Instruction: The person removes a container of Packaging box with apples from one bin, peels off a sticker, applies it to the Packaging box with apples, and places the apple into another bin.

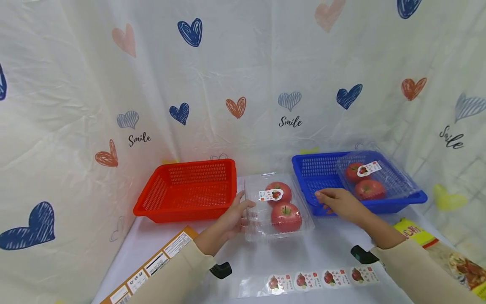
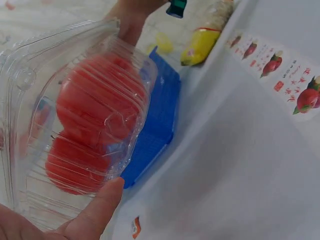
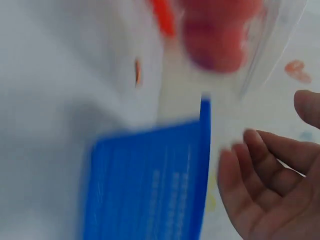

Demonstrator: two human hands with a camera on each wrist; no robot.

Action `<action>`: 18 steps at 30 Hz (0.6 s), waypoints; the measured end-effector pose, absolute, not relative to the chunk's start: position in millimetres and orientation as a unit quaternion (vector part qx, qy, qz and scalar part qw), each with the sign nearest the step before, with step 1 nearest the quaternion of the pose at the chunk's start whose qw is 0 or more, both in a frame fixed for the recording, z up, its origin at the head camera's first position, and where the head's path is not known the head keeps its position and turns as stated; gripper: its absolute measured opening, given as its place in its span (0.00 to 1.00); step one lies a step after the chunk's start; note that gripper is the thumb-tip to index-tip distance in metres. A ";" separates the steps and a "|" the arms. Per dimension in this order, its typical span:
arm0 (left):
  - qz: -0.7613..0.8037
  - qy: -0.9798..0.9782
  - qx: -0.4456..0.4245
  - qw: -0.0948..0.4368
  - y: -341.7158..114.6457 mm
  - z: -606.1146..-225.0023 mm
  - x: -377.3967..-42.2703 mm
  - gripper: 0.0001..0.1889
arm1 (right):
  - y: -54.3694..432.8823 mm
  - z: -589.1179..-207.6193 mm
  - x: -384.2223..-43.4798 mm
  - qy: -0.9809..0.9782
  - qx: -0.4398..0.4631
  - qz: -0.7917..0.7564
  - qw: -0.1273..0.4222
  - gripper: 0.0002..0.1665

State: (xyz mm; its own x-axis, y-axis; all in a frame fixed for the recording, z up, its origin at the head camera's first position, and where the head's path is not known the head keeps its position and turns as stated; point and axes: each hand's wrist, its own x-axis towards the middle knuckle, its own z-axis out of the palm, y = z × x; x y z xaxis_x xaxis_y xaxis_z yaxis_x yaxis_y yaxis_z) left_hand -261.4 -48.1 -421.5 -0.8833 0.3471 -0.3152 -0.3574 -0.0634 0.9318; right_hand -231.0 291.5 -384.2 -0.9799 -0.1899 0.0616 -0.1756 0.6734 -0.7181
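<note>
My left hand (image 1: pixel 234 215) grips the left side of a clear plastic clamshell box (image 1: pixel 256 228), its thumb over the edge. Inside the box lie two red apples (image 1: pixel 286 217), and a white apple label (image 1: pixel 271 194) is stuck on the lid. The left wrist view shows the box's underside and side wall, held up off the table, with the left fingers (image 2: pixel 100 207) against it. My right hand (image 1: pixel 341 204) hovers in front of the blue basket (image 1: pixel 309 202), apart from the box. Its fingers are loosely curled and hold nothing, as the right wrist view also shows.
Another clear box with apples (image 1: pixel 370 190) and a label rests in the blue basket's right part. A red basket (image 1: pixel 184 215) stands at left. A strip of apple labels (image 1: pixel 307 280) lies in front, between an orange carton (image 1: pixel 155 264) and a yellow food bag (image 1: pixel 436 249).
</note>
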 end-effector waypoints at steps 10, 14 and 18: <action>0.745 0.622 0.029 0.240 -28.3 -397.5 -291.8 0.45 | 403.0 -364.2 -265.4 0.977 0.022 -0.140 -0.161 0.44; 0.740 0.626 0.040 0.241 -17.4 -391.5 -300.5 0.44 | 438.1 -356.7 -273.2 0.983 0.086 -0.121 -0.107 0.57; 0.741 0.622 0.042 0.247 -4.9 -387.6 -307.0 0.44 | 463.4 -349.0 -277.4 0.982 0.132 -0.132 -0.024 0.64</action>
